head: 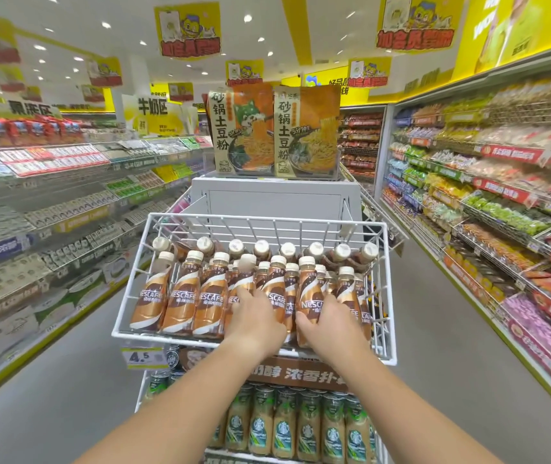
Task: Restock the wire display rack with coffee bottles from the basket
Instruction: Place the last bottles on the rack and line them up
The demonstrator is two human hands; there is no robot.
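A white wire display rack point(133, 283) stands in front of me, its top tier full of brown Nescafe coffee bottles point(182, 296) with cream caps, upright in front and lying flat at the back point(262, 247). My left hand point(256, 321) grips an upright bottle point(245, 279) in the front row's middle. My right hand point(329, 324) wraps another front-row bottle point(309, 289) just to its right. Both forearms reach in from below. No basket is in view.
A lower tier holds green-labelled Starbucks bottles point(284, 426). A price tag point(143, 356) hangs at the rack's front left. Noodle packs point(275, 128) sit on a grey stand behind. Stocked shelves line both sides, with grey aisle floor point(434, 329) between.
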